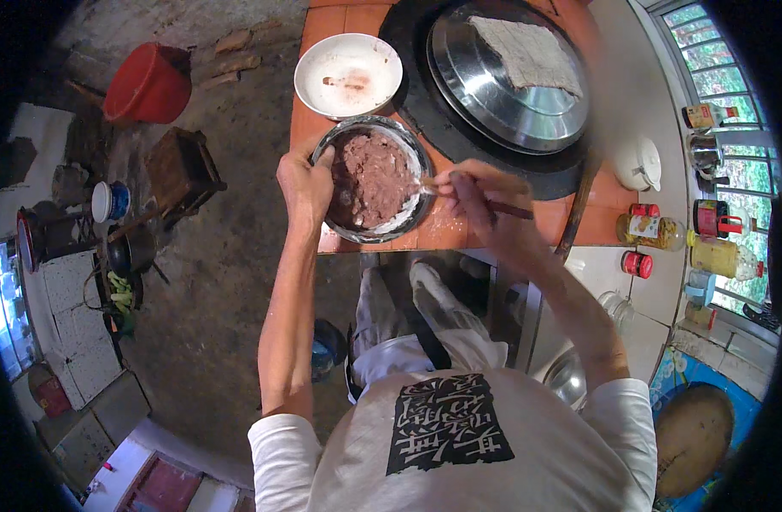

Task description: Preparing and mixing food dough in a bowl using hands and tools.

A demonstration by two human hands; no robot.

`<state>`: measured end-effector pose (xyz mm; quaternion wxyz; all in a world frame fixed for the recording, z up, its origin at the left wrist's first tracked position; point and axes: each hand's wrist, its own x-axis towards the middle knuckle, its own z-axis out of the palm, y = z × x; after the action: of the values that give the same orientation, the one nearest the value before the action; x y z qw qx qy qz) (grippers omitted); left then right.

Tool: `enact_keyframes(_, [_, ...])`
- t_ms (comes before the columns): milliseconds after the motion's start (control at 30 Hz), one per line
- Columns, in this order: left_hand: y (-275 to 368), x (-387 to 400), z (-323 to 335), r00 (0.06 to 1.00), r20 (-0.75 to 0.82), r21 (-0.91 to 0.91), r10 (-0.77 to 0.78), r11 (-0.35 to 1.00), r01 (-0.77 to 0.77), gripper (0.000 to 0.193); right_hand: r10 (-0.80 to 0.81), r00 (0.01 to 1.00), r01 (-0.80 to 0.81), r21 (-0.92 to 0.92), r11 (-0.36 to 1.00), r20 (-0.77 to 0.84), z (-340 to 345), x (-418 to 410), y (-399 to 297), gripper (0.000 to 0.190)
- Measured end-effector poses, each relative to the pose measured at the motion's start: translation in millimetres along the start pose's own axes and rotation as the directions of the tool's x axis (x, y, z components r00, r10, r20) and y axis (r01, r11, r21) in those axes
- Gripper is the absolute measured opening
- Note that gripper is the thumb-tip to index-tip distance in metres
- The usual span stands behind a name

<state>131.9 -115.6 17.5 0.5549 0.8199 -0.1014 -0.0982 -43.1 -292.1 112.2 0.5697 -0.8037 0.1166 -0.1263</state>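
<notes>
My left hand (306,182) grips the left rim of a round metal bowl (423,214), thumb over the edge. Inside the bowl lies a pinkish-brown mixture (375,169) that looks like minced meat, with white powder or paste smeared along the wall. In my right hand (487,198) are what look like wooden chopsticks (515,209), partly covered by the fingers and a little blurred. Their tips reach the bowl's right side, at the edge of the mixture. Just beyond stands a white bowl (371,54) with reddish-brown smears inside.
A domed metal lid (480,109) with a folded cloth (525,54) covers the stove at the back right. A wooden stick (576,208) leans at the counter's right edge. Jars and an oil bottle (650,232) stand right. A red bucket (149,83) and wooden stool (183,169) stand left.
</notes>
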Motion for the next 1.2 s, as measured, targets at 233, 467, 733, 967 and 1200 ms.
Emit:
enact_keyframes(233, [23,-23,12,0.995,-0.103,-0.075,0.005,0.997,-0.013,0.024,-0.236,0.972,0.236,-0.12,0.964,0.018,-9,23,41,0.011])
enact_keyframes(467, [9,-35,19,0.97,-0.238,-0.121,0.038,0.99,-0.069,0.03,0.246,0.969,-0.247,0.086,0.965,0.021,20,-23,6,0.027])
enact_keyframes(733, [18,-59,17,0.957,-0.209,0.024,0.199,0.98,-0.199,0.032,-0.047,0.998,0.046,-0.015,0.999,-0.037,-3,7,38,0.024])
enact_keyframes(967, [4,-66,18,0.935,-0.347,-0.228,0.07,0.961,-0.157,0.03,0.325,0.945,-0.327,0.13,0.936,0.035,25,-30,3,0.035])
enact_keyframes(1200, [-3,-71,13,0.957,-0.291,-0.37,-0.004,0.923,-0.109,0.03,0.061,0.992,-0.038,0.191,0.981,-0.114,32,34,22,0.027])
